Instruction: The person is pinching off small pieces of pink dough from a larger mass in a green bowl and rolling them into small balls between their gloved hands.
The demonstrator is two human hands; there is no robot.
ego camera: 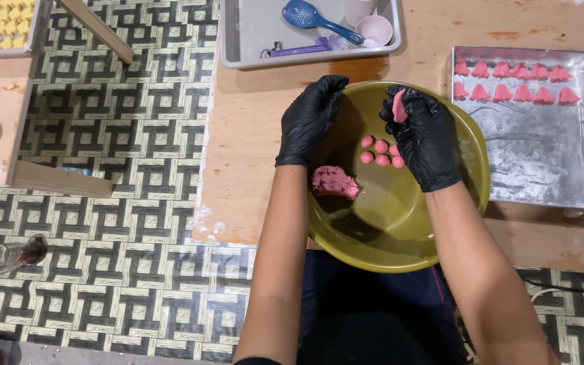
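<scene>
Head view shows the right hand (426,138) pinching a pink dough piece (399,108), left hand (311,118) curled empty; press gently, evenly.

Both hands, left (309,122) and right (427,138), wear black gloves of thin rubbery film with a faint sheen. Pink dough piece (399,108) in the right grip: soft, matt. Dough lump (333,182): rough, crumbly surface; dough balls (380,152): smooth, matt. Bowl (400,230): olive plastic, glossy. Right tray (542,162): bare metal, dull, scuffed, dusted white; shaped pieces (512,81) matt. Upper tray (251,40): grey, satin finish; blue scoop (305,15) plastic. Desk (251,135): unvarnished wood, stained. Floor mat (130,135): woven, matt.
</scene>
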